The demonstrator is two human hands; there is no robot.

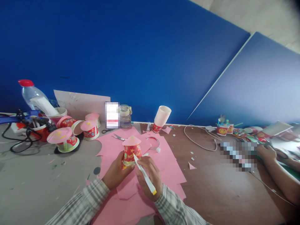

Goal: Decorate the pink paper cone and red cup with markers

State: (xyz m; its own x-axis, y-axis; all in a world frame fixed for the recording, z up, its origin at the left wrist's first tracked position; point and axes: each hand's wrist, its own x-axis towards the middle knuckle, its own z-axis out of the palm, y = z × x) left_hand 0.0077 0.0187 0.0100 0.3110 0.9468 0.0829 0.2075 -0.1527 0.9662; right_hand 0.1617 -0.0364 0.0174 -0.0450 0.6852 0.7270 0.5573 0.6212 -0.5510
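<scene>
My left hand (119, 172) is closed around the lower left side of a red paper cup (131, 153), which stands upside down and wears a pink paper cone (132, 141) on top. Yellow marks show on the cup's red side. Pinched in my right hand (151, 175) is a white marker (145, 177) with a yellow end; its tip meets or nearly meets the cup's front. Pink paper sheets (168, 162) lie beneath both hands. Just behind the cup are scissors (119, 137) and a roll of tape (154, 143).
Several pink-topped cups (90, 129) stand on the left, near a clear bottle (35, 93) with a red cap. A phone (112, 115), a lidded jar (126, 117) and stacked white cups (162, 117) line the blue partition (140, 62). Another person's hands (267, 153) work at the right.
</scene>
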